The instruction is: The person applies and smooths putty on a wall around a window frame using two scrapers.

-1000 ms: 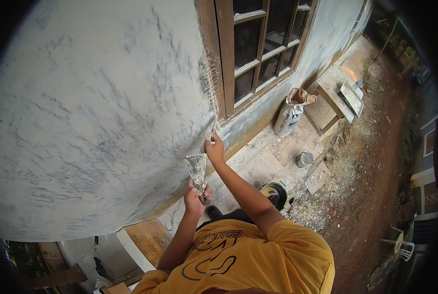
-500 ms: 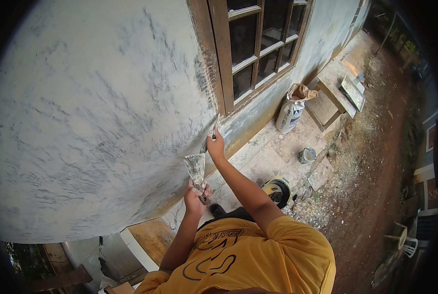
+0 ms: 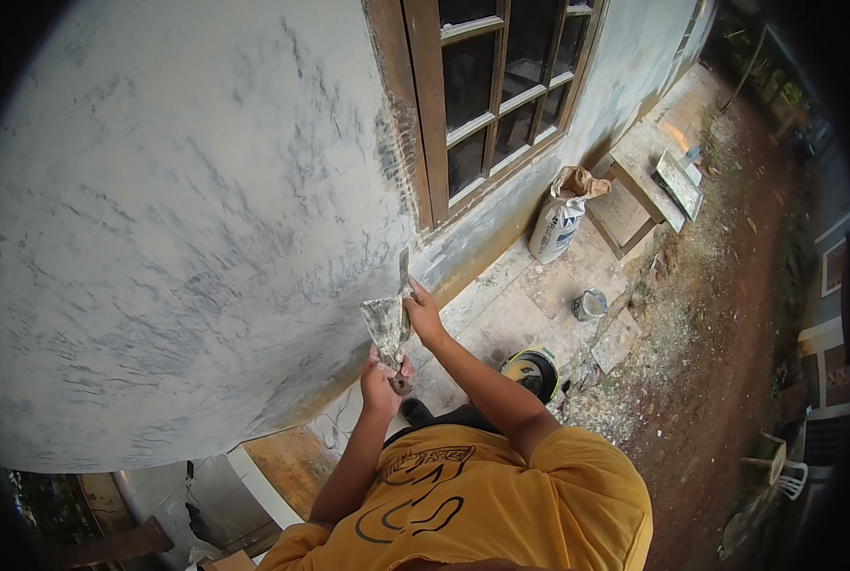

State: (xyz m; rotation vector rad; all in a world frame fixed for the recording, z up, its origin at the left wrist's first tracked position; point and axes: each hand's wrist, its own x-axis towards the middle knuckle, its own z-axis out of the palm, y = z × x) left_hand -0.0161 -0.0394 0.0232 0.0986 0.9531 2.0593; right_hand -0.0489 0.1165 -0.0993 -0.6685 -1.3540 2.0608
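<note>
My left hand [image 3: 378, 388] is closed round the handle of a wide putty knife [image 3: 383, 325], its flared blade pointing up and smeared with whitish filler. Just above and to the right, my right hand [image 3: 424, 316] grips a second putty knife [image 3: 404, 266], whose blade shows narrow and nearly edge-on. The two tools are close together; whether they touch I cannot tell. Both are held in front of the patchy white and grey wall [image 3: 206, 219], below the lower corner of the brown wooden window frame [image 3: 429, 124].
On the paved strip to the right stand a black bucket with a yellowish rim [image 3: 550, 366], a small grey pail [image 3: 589, 305] and an opened paper sack [image 3: 558, 228]. Farther off is a low wooden table [image 3: 634, 162] with a flat board [image 3: 678, 186]. Rubble [image 3: 615, 414] lines the paving's edge.
My right hand has come down and away from the window's lower corner toward the left hand, bringing its putty knife's blade into view. The left hand has barely moved.
</note>
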